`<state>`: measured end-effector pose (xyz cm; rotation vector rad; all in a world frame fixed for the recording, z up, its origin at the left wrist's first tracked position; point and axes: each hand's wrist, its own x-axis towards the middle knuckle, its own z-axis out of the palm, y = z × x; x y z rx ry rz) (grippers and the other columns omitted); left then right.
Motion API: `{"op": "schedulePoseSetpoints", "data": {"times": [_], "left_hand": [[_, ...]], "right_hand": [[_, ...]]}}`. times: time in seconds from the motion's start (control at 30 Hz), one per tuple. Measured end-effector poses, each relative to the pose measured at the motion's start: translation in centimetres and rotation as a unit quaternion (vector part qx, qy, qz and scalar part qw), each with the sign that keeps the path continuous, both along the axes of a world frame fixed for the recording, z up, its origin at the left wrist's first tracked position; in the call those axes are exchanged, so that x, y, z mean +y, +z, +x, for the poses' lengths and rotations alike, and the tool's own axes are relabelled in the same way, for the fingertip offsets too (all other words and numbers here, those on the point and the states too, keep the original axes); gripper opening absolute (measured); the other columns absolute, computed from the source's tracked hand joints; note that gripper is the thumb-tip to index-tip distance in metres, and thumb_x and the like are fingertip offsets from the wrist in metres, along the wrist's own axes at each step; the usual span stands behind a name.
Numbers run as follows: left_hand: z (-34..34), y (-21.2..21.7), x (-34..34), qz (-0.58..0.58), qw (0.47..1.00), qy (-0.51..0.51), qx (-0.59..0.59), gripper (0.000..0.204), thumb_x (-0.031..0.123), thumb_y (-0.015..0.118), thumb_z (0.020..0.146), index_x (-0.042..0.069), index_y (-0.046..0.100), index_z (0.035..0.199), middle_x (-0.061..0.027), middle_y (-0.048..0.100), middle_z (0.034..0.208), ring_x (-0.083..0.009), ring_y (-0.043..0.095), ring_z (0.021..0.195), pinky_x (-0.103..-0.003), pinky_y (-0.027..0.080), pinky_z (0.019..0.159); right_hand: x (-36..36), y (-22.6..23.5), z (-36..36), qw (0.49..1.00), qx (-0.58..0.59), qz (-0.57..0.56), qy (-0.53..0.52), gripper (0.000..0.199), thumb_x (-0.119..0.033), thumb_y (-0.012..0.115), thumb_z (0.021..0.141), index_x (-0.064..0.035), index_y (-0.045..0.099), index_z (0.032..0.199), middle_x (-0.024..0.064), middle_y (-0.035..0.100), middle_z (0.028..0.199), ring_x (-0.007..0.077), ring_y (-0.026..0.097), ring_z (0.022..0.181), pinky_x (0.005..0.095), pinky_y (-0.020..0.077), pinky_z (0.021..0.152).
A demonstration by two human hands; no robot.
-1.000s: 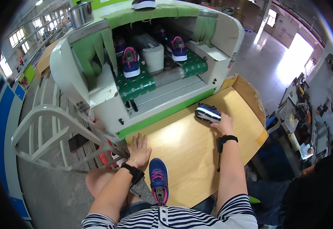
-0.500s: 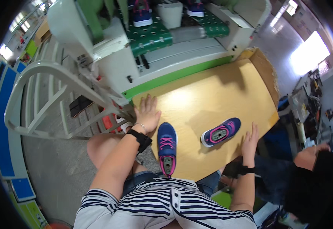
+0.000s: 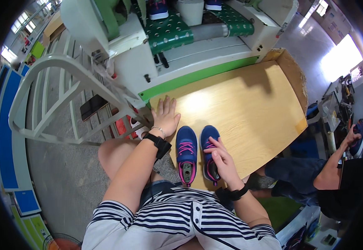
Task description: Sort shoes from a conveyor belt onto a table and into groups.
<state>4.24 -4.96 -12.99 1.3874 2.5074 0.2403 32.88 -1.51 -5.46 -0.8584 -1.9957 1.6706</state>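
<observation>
Two navy-blue sneakers with pink laces and pink lining stand side by side on the wooden board, toes pointing away from me. Inside the left sneaker (image 3: 186, 152) a grey-green form shows at the opening. My left hand (image 3: 166, 118) lies flat on the board's left side with fingers spread, just beyond that shoe and holding nothing. Across the laces and opening of the right sneaker (image 3: 207, 135) my right hand (image 3: 224, 161) has its fingers bent over the upper, hiding part of it.
Ahead stands a white and green machine with a perforated green belt (image 3: 171, 39) carrying more sneakers. A white metal rack (image 3: 44, 98) is at left, with a dark phone (image 3: 93, 107) on it. Cardboard (image 3: 292, 77) edges the wooden board (image 3: 248, 108). Another person (image 3: 329, 175) holds a shoe at right.
The right sneaker has moved left and turned from slanted to parallel beside the other. My right hand has come from the board's right edge onto it. My left hand stays on the board.
</observation>
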Motion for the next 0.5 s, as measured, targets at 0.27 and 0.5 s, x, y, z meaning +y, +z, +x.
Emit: {"op": "schedulePoseSetpoints", "data": {"times": [0.27, 0.5], "left_hand": [[0.2, 0.0, -0.4, 0.000, 1.000, -0.003, 0.004, 0.067, 0.042, 0.042, 0.099, 0.015, 0.022, 0.157, -0.0129, 0.013, 0.165, -0.0351, 0.007, 0.152, -0.068, 0.009, 0.114], [-0.1, 0.0, -0.6, 0.005, 1.000, 0.002, 0.006, 0.067, 0.042, 0.043, 0.099, 0.015, 0.022, 0.157, -0.0130, 0.013, 0.165, -0.0349, 0.008, 0.152, -0.068, 0.009, 0.114]], "right_hand": [[-0.9, -1.0, -0.6, 0.999, 0.014, 0.012, -0.031, 0.051, -0.034, 0.030, 0.109, -0.0047, 0.072, 0.105, 0.0148, 0.052, 0.145, 0.0369, 0.025, 0.147, 0.0457, 0.0170, 0.120], [-0.9, -1.1, -1.4, 0.979, 0.094, -0.138, -0.120, 0.059, -0.035, 0.022, 0.110, -0.0008, 0.069, 0.101, 0.0191, 0.058, 0.136, 0.0341, 0.029, 0.146, 0.0427, 0.0194, 0.120]]}}
